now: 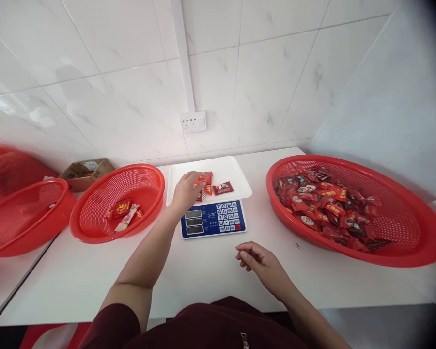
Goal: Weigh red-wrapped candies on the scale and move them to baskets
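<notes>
My left hand (186, 191) reaches over the white tray (232, 169) of a scale, its fingers closed around a red-wrapped candy (202, 180). More wrapped candies lie by the fingertips, and a dark red packet (223, 188) rests apart to their right on the tray. Below the tray is the scale's blue panel (213, 219) with number keys and small displays. My right hand (262, 265) hovers above the table in front of the scale, holding nothing, fingers loosely bent and the thumb a little apart.
On the right a large red basket (417, 228) holds many red-wrapped candies (323, 203). Another red basket (90, 213) on the left has a few packets. Farther left stand a third red basket (22, 213) and a cardboard box (90, 174). A wall socket (193, 121) is behind the scale.
</notes>
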`<state>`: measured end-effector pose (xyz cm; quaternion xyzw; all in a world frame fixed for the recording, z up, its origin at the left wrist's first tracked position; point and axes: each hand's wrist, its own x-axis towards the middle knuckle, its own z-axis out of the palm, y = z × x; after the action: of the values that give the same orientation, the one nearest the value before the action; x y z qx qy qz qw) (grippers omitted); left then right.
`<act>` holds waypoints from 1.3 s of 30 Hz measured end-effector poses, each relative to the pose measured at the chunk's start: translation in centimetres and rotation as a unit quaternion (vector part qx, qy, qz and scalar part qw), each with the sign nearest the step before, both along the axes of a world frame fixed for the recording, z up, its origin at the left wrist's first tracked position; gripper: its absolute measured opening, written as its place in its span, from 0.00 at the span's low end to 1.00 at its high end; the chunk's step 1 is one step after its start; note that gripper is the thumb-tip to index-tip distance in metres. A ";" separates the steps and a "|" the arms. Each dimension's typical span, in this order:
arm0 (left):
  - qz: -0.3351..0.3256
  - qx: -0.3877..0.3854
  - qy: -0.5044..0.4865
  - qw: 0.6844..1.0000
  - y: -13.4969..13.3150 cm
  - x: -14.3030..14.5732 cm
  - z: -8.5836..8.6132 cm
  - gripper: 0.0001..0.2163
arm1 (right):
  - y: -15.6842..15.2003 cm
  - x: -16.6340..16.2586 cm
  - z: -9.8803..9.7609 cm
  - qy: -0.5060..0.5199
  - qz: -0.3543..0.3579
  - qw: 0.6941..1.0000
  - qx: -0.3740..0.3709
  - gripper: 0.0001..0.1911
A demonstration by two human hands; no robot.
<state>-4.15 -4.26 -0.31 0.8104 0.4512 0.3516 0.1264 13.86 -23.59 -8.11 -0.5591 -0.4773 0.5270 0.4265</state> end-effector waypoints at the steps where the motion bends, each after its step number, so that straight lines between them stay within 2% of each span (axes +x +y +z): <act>1: -0.001 -0.002 0.001 1.000 0.0 0.1 0.1 0.13 | 0.0 0.1 0.0 -0.002 -0.002 1.000 0.002 0.20; 3: 0.005 0.007 -0.029 1.000 -0.8 -0.1 0.1 0.15 | -0.1 0.3 -0.1 -0.007 -0.004 1.000 0.004 0.20; 6: 0.014 0.007 -0.115 0.993 -3.9 -0.7 -0.5 0.11 | -0.2 0.6 -0.5 -0.012 0.002 1.000 -0.003 0.20; 9: -0.005 -0.067 -0.125 0.990 -7.8 -1.4 -1.9 0.12 | 0.0 0.8 -0.8 -0.013 0.011 1.000 -0.014 0.20; 12: -0.083 -0.163 -0.062 0.981 -11.1 -1.6 -3.9 0.17 | 0.4 0.4 -0.8 -0.011 0.026 1.000 -0.012 0.20; 16: -0.202 -0.265 -0.005 0.943 -13.6 -1.2 -5.7 0.19 | 1.0 -0.6 -0.3 -0.002 0.068 0.997 0.028 0.18; 18: -0.229 -0.286 -0.003 0.930 -14.2 -0.9 -6.0 0.18 | 1.1 -1.0 0.1 -0.011 0.092 0.995 0.044 0.16; 25: -0.244 -0.328 -0.055 0.911 -14.3 -0.6 -6.0 0.16 | 1.1 -1.5 1.1 -0.035 0.110 0.992 0.056 0.13; 39: -0.234 -0.324 -0.041 0.916 -14.2 -1.8 -6.8 0.15 | 1.5 -2.5 1.7 -0.060 0.135 0.987 0.059 0.12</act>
<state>-6.00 -18.43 -7.13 0.7924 0.3322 0.1800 0.4789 11.41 -22.10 -6.44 -0.4943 -0.6032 0.5161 0.3542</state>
